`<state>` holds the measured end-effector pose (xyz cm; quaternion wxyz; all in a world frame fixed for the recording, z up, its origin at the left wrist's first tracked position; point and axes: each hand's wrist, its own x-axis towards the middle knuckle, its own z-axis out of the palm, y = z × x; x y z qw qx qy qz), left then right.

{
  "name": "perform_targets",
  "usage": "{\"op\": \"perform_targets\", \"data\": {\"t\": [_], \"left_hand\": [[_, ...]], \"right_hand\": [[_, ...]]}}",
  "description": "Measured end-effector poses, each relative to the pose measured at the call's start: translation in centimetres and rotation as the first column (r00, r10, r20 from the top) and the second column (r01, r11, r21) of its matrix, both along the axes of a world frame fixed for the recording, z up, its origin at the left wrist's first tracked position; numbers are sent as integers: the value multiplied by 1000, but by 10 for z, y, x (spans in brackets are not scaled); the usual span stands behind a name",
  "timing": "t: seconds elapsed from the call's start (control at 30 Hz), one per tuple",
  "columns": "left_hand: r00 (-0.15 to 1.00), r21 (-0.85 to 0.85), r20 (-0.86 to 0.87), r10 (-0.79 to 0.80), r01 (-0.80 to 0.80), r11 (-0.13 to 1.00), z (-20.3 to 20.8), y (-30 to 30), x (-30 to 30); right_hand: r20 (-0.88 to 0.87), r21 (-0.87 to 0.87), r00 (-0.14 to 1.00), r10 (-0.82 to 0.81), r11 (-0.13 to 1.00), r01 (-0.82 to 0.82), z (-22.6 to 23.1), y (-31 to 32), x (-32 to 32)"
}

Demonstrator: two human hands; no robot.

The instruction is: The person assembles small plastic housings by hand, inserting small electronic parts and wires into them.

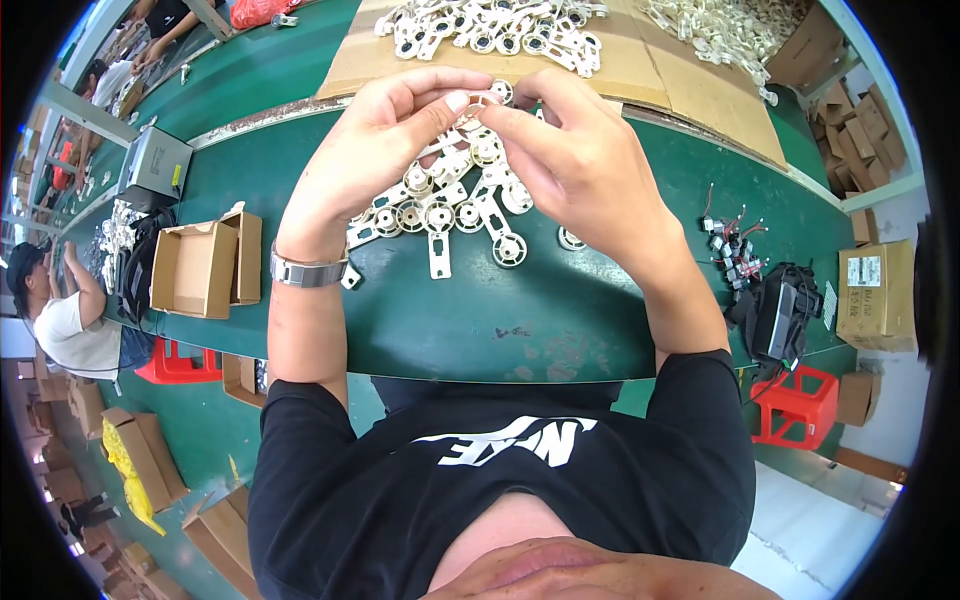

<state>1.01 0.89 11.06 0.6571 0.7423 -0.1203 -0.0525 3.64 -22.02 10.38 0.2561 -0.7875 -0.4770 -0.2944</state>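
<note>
One whitish plastic part (481,102) lies between left grip (392,125) and right grip (580,150), both nearly closed and pinching it.

Wears blk tee (640,500) w/ wht print (552,443) + silver wristband (310,272).

The near heap of parts (440,216) lies on the surface (470,330), in front of the person (500,490). Behind this heap, a cardboard sheet (350,75) carries a second heap (500,28) and, behind and to the right, a third heap (720,30). Left of the near heap sits an open box (190,265); farther left and behind, a boxy unit (155,165). Right of the near heap lie wired parts (738,250), then a bag (780,315), with a carton (876,295) farthest right of it
</note>
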Motion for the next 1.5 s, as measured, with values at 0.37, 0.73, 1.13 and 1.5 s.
{"op": "perform_targets", "data": {"t": [0.37, 0.73, 1.13, 1.5], "left_hand": [[997, 76, 61, 37, -41, 996, -8, -12, -1], [998, 21, 70, 1, -2, 1000, -13, -9, 1], [996, -139, 57, 72, -63, 988, -1, -9, -6], [1000, -413, -13, -9, 3, 911, -3, -2, 4]], "right_hand": [[-105, 114, 991, 86, 991, -73, -8, 6, 2], [-302, 105, 927, 225, 974, -202, -9, 7, -3], [-359, 58, 931, 65, 997, -47, -8, 3, 3], [-414, 184, 910, -3, 979, 87, -12, 3, 8]]}}
